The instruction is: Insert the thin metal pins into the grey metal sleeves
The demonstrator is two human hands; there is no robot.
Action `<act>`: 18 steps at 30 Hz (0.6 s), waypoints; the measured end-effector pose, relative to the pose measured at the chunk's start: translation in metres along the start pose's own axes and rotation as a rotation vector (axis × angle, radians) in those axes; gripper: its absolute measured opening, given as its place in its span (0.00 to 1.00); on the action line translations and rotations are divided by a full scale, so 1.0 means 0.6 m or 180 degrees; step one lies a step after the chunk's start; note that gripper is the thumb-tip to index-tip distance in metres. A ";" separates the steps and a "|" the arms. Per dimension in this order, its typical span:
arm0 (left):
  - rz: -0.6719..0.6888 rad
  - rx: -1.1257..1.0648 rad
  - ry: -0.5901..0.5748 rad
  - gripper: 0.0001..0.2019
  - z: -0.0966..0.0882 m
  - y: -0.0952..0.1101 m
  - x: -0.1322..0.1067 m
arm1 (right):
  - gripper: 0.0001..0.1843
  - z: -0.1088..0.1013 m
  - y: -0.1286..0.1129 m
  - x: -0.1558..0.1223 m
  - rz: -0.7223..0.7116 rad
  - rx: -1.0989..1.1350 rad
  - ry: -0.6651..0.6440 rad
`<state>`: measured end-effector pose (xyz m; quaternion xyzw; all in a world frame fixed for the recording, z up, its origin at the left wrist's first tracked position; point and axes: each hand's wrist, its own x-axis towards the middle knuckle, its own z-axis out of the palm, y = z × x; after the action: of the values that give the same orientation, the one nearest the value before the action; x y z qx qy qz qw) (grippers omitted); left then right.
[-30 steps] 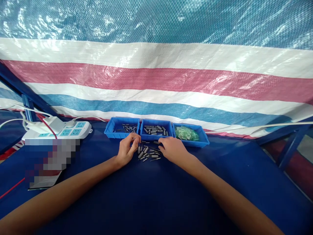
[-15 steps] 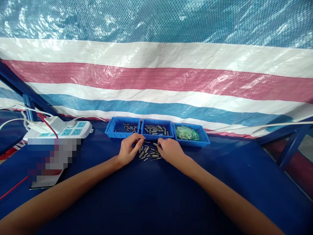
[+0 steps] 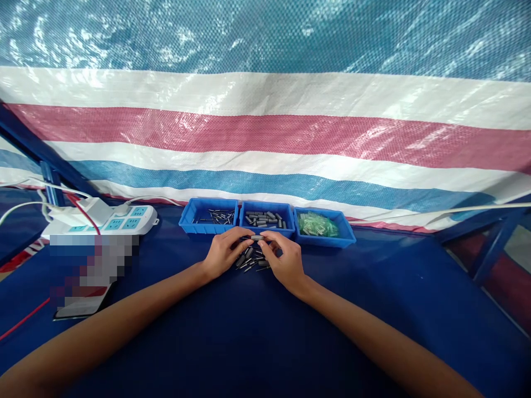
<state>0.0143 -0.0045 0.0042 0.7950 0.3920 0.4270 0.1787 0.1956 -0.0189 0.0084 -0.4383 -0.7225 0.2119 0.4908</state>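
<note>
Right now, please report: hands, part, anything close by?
Right hand: pinching grey cylinder. Left hand: at its left end. Close by: loose pile, three trays.

Left grip (image 3: pixel 223 254) and right grip (image 3: pixel 287 262) pinch close together, forearms (image 3: pixel 160 297) angled inward.

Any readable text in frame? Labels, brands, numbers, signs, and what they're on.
No legible text.
Power strip: any lettering too small to read.
Pixelated patch: nothing legible.
Left bin, middle bin, right bin: no label visible.
Grey piece in the fingers: too small to tell.
</note>
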 end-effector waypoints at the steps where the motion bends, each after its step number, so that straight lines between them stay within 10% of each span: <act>1: -0.0020 0.0036 -0.0012 0.10 -0.001 0.001 0.000 | 0.11 0.000 0.000 -0.001 -0.0020 0.0027 0.0006; 18: 0.0144 -0.0127 0.0101 0.09 -0.005 0.006 -0.006 | 0.11 0.003 0.009 -0.007 -0.0343 -0.0131 -0.0299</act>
<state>0.0123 -0.0095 0.0064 0.7930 0.3681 0.4513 0.1786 0.1967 -0.0193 0.0016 -0.3983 -0.7716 0.1906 0.4580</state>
